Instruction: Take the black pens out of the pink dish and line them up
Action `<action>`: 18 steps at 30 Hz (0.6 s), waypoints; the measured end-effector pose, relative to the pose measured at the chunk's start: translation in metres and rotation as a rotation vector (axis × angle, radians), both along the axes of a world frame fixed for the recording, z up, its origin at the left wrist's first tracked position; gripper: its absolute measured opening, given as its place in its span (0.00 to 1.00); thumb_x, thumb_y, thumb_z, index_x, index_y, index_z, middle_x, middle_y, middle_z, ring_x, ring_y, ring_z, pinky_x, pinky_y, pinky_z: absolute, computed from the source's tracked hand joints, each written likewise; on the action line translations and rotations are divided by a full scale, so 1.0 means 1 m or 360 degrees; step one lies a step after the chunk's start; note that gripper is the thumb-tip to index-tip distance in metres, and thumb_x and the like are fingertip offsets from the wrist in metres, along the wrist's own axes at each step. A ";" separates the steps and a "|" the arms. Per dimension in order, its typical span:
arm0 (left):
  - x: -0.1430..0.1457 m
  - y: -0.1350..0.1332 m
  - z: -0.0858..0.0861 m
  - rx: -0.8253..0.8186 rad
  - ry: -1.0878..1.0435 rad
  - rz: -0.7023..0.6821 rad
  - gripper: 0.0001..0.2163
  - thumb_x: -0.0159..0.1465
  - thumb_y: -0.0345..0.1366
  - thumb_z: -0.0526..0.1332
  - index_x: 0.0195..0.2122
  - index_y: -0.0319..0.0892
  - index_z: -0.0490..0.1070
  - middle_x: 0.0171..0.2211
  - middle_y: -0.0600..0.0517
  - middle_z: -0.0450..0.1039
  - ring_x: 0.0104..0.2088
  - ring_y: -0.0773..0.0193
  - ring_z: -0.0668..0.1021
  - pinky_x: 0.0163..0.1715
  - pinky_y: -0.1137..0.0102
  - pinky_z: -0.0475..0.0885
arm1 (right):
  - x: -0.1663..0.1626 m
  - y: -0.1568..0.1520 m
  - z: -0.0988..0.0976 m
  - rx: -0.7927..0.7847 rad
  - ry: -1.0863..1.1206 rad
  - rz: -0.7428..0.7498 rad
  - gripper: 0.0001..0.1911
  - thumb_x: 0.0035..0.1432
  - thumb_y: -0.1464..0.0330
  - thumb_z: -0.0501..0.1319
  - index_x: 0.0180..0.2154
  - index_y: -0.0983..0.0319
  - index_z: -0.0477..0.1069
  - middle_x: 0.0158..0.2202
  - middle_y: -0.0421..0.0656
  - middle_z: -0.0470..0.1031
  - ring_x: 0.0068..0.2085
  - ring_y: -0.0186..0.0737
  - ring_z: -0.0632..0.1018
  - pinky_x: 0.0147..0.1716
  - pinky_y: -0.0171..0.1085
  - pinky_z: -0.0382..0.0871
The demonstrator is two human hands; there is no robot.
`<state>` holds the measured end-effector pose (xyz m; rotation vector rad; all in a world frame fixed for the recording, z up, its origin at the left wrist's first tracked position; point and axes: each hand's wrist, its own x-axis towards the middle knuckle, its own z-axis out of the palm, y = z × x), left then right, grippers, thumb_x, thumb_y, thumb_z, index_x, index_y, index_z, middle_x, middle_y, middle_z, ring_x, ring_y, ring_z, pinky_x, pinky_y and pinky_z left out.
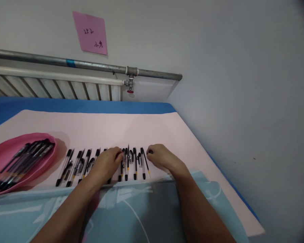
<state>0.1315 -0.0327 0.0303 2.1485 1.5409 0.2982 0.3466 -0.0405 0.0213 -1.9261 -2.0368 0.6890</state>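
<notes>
Across a pink table cover (152, 128), right of a pink basin (7, 148) of bundled pens (27, 162): a row of gel-pen parts.
Left hand (108, 162) over the row, fingertips bunched; right hand (160, 155) apart from it, curled at the row's right end; cannot tell whether gripping anything. Between and leftward, clear barrels (135, 165): likely light, stiff, slick, ready to roll; best pinched mid-length. Run lengthwise near to far, leaning rightward on the left side. Beside the last, a slim refill (146, 162), probably bendable, yellow end nearest; smallest, loose dark caps (131, 157).
</notes>
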 end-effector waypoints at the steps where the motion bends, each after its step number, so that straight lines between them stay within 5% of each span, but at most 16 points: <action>1: 0.000 0.000 0.000 -0.0006 0.0008 -0.0001 0.11 0.61 0.36 0.49 0.32 0.42 0.70 0.30 0.50 0.74 0.30 0.62 0.73 0.29 0.71 0.61 | 0.000 0.000 -0.001 -0.0007 -0.0015 0.0026 0.08 0.45 0.75 0.54 0.22 0.62 0.71 0.24 0.44 0.74 0.24 0.34 0.69 0.23 0.32 0.55; 18: -0.001 0.001 0.003 -0.0001 0.0046 0.0000 0.11 0.61 0.36 0.49 0.33 0.42 0.70 0.28 0.50 0.73 0.28 0.64 0.73 0.27 0.72 0.61 | 0.002 -0.002 0.011 -0.0013 -0.0095 -0.0093 0.08 0.47 0.71 0.54 0.27 0.62 0.71 0.26 0.44 0.74 0.26 0.35 0.69 0.24 0.32 0.55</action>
